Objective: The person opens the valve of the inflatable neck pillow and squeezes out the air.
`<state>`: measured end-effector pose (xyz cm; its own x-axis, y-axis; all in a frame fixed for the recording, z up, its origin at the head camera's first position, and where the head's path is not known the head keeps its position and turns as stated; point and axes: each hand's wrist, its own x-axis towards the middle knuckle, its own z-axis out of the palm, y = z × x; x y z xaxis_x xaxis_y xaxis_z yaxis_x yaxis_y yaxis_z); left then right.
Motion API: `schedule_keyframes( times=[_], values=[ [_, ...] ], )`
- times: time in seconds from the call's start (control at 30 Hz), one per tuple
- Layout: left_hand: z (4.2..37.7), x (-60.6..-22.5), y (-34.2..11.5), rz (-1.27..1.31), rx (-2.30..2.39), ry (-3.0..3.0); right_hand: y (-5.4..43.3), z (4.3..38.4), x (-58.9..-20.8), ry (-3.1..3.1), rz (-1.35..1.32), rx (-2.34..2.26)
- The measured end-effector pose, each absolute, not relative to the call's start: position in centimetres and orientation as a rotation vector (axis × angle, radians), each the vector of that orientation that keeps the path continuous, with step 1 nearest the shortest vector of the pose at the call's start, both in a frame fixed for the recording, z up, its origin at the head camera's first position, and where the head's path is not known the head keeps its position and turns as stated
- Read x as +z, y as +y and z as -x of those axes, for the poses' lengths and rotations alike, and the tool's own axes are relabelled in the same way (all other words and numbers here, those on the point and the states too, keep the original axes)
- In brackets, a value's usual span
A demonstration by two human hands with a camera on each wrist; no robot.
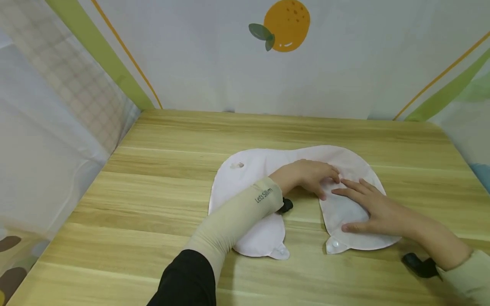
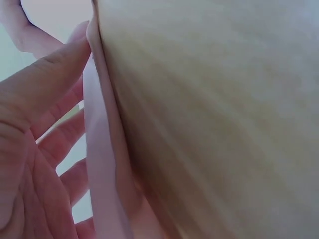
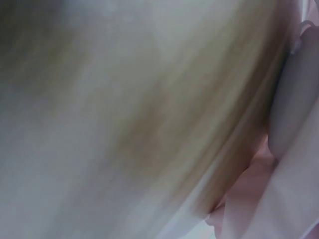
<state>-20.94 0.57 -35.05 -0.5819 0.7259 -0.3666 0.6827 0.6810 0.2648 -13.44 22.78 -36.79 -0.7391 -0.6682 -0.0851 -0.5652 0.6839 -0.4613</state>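
Note:
A pale pink U-shaped cloth (image 1: 245,182) lies flat on the wooden table, its two ends toward the near side. A small snap tab (image 1: 281,251) finishes the left end, and another snap tab (image 1: 337,245) sits on the right end. My left hand (image 1: 306,174) reaches across and rests on the cloth at the inner edge of its right half. Its fingers and thumb touch the fabric in the left wrist view. On the right half, my right hand (image 1: 373,208) lies with fingers spread, close to the left fingertips. The right wrist view is mostly blurred table and cloth.
The wooden table (image 1: 145,212) runs to a white curtain (image 1: 214,59) with a printed orange at the back. More fabric (image 1: 49,140) hangs on the left. A black wrist device (image 1: 421,265) shows by the right forearm and another (image 1: 286,205) under the left wrist.

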Motion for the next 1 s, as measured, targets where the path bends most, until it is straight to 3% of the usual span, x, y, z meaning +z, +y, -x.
schedule_keyframes(
  times=[0.53,1.0],
  values=[
    [21.8,-33.2,0.2,-1.043,0.176,2.494,23.7,15.2,-35.4,2.653,1.154,-0.634],
    [21.0,-33.7,0.6,-0.864,0.276,2.487,23.7,14.7,-34.4,2.578,0.977,-0.649]
  ],
)
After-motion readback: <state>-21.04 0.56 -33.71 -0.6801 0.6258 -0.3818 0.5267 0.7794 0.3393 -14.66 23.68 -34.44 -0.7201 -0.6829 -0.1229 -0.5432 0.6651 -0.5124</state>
